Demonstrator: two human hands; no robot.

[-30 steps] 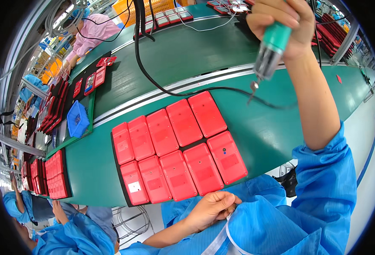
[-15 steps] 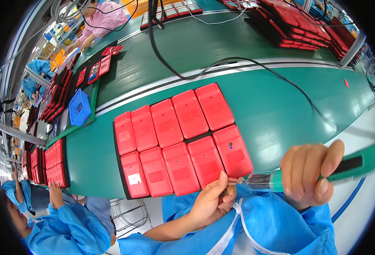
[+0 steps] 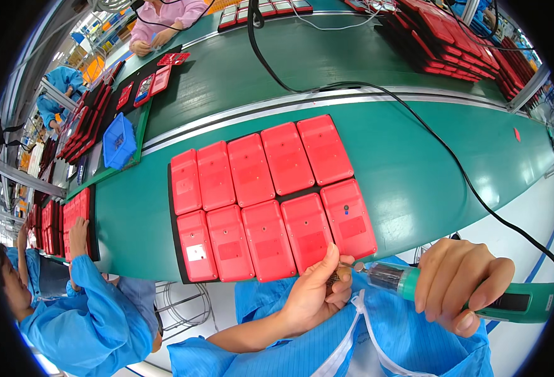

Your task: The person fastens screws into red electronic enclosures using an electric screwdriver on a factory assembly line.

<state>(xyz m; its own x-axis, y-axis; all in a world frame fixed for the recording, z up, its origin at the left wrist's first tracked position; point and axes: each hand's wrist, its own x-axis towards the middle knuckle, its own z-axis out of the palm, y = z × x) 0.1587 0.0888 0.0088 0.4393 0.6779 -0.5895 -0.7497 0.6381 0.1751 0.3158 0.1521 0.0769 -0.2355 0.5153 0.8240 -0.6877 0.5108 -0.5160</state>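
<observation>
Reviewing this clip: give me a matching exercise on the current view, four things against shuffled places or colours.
Things
1. Green-handled driver
2. Small bin
3. Ten red cases
4. Left hand

Places or colours
A. Blue, to the left of the cases
B. By the driver's metal tip
C. In the right hand
D. In two rows on a black tray

Pairs: 1-C; 2-A; 3-D; 4-B

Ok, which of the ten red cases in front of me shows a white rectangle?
The leftmost red case in the row nearer you: its white rectangle appears on none of the other nine.
</observation>
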